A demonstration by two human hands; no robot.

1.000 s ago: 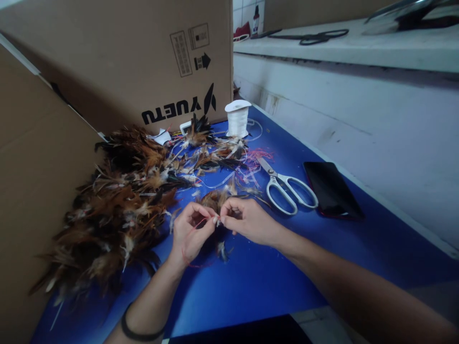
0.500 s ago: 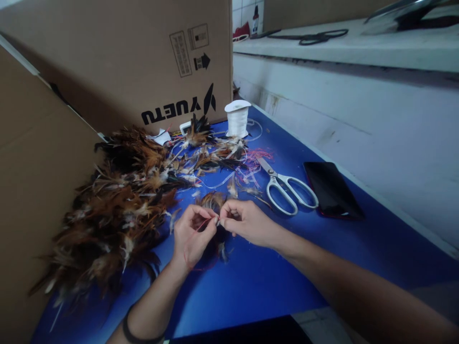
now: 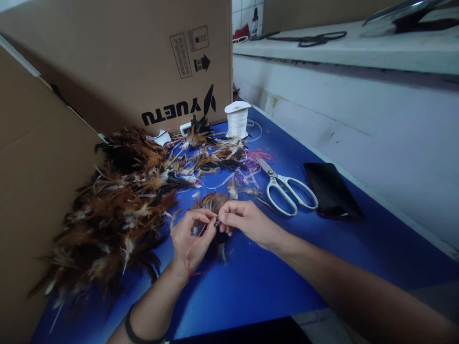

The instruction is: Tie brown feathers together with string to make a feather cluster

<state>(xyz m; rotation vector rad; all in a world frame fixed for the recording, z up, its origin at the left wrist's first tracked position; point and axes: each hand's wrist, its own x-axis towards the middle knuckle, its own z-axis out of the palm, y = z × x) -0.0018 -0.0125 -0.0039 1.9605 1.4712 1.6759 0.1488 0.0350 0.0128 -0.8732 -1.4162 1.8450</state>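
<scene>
Left hand point(image 3: 191, 236): I see thumb and fingers pinched on the red thread point(image 3: 186, 260), which loops nearward over the wrist side of the palm.
Right hand point(image 3: 249, 223): fingertips closed together, meeting the left's; what they grip is too small for me to tell.
Feather tuft point(image 3: 214, 200): just beyond the hands, over the blue desk point(image 3: 251, 291); its long axis runs away from my view, brown tips fanning outward.
Scissors point(image 3: 271, 174): right of the tuft, blades pointing away and leftward.
Feather heap point(image 3: 118, 210): left, plumes pointing many ways.
White spool point(image 3: 237, 122): upright, near the carton point(image 3: 125, 62).
</scene>
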